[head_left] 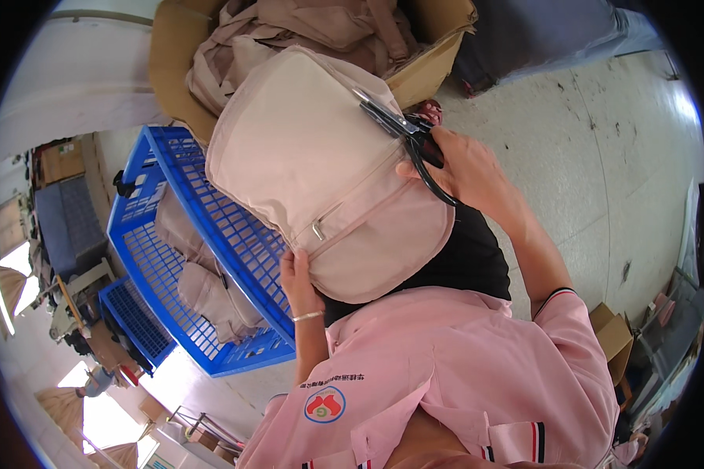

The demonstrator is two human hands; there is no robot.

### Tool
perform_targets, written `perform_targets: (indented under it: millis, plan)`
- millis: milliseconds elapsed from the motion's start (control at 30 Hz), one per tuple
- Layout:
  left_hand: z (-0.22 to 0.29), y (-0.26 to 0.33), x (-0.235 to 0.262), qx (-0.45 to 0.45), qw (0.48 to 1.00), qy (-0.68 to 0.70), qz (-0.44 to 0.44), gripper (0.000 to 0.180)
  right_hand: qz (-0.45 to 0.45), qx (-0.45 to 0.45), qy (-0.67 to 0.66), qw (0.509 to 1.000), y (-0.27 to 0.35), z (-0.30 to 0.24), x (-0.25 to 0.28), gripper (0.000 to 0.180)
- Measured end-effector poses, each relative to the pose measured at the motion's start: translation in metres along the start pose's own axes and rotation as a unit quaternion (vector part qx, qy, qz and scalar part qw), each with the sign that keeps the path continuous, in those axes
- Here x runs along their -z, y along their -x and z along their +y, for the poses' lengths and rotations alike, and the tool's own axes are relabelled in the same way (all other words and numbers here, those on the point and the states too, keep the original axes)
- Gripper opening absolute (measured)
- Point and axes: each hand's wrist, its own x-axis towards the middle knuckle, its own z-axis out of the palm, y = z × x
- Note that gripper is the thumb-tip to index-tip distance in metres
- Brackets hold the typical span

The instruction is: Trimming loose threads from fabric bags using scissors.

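Observation:
Across my lap lies a beige fabric bag (pixel 281 141) with rounded ends and piped edges. A zipper runs across it, its metal pull (pixel 318 230) near the left edge. My left hand (pixel 299 283) pinches that edge close to the zipper's end, the thumb hidden beneath the fabric. In my right hand (pixel 471 166) is a pair of scissors (pixel 391 119) with black handles, the blades pointing to the upper left over the bag. The blades look close together, and one large handle loop hangs below my fingers.
Just ahead, a cardboard box (pixel 172 70) holds a heap of beige fabric pieces (pixel 235 55). On my left stands a blue plastic crate (pixel 231 363) containing more beige pieces; a second blue crate (pixel 137 324) is behind it. A grey-blue covered stack (pixel 540 39) stands at the far right.

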Motion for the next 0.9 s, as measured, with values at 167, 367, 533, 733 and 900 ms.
perform_targets:
  millis: [167, 367, 533, 733, 900]
  plan:
    - [0.029, 0.058, -0.031, 0.019, 0.993, 0.081, -0.083, 0.040, -0.012, -0.029, -0.066, 0.997, -0.001, -0.004, -0.006, 0.064]
    - [0.109, 0.064, 0.005, -0.229, 0.969, -0.089, -0.019, 0.037, 0.033, -0.134, -0.305, 0.942, 0.029, 0.012, -0.027, 0.055]
    - [0.204, 0.075, 0.135, -0.562, 0.708, -0.427, -0.006, 0.040, 0.098, -0.108, -0.378, 0.914, 0.050, 0.046, -0.023, 0.048]
    - [0.356, 0.048, 0.100, -0.526, 0.672, -0.433, -0.290, 0.030, 0.146, -0.129, -0.408, 0.892, 0.051, 0.054, -0.010, 0.047]
    - [0.352, -0.051, -0.053, -0.333, 0.667, -0.560, -0.362, 0.027, 0.175, -0.100, -0.376, 0.905, 0.044, 0.047, 0.003, 0.044]
